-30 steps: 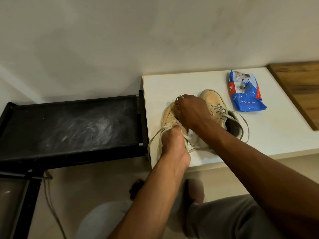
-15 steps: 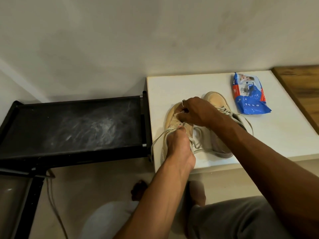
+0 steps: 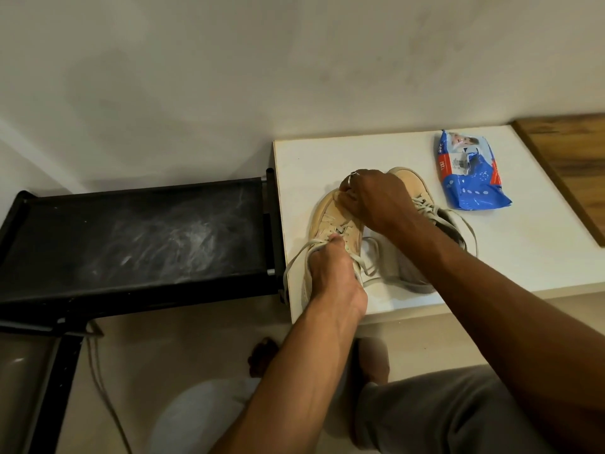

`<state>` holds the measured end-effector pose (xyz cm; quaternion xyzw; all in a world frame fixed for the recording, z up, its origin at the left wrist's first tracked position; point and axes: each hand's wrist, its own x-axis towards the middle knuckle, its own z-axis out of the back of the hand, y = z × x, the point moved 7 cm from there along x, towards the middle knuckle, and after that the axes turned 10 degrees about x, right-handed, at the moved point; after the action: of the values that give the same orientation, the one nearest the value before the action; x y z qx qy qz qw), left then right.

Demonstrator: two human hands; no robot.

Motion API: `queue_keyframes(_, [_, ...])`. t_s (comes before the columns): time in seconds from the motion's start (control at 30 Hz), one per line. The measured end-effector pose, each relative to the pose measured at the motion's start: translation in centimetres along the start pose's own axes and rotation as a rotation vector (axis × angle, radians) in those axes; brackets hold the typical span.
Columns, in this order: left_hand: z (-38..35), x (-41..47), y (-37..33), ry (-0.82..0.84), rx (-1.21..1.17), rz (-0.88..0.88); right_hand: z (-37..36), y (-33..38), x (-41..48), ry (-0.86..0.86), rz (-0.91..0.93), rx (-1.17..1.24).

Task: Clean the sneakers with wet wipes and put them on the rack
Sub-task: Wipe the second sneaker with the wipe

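Observation:
Two beige sneakers stand side by side on the white table. My left hand grips the left sneaker at its laces and tongue, holding it near the table's front left corner. On that sneaker's toe cap my right hand has its fingers curled, and a pale scrap of wet wipe shows under them. The right sneaker lies behind my right wrist, partly hidden, with its laces loose. A blue wet wipes packet lies further right on the table.
The black shoe rack stands just left of the table, its top shelf dusty and bare. A wooden board borders the table on the right. My knee and feet are below the table edge, and a cord trails on the floor.
My right hand has shifted slightly over the left sneaker's toe. My left hand keeps its hold on the laces. The view has drifted a little.

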<state>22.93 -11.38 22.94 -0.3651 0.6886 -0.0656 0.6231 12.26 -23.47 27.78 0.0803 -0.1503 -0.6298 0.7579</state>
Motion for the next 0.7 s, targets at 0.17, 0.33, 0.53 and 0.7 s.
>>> queue_keyframes(0.17, [0.0, -0.2, -0.3, -0.006, -0.024, -0.008, 2.1, -2.4, -0.2, 0.003, -0.083, 0.183])
queue_keyframes(0.33, [-0.2, -0.5, -0.4, -0.002, -0.035, -0.008, 2.5, -2.4, -0.3, -0.039, -0.095, 0.268])
queue_keyframes(0.53, [-0.3, -0.4, -0.5, 0.007, -0.033, -0.02, 1.0, -1.2, -0.6, 0.024, -0.045, 0.243])
queue_keyframes(0.7, [-0.1, -0.4, -0.4, -0.012, -0.01, -0.015, -0.3, -1.1, -0.2, 0.159, -0.083, 0.164])
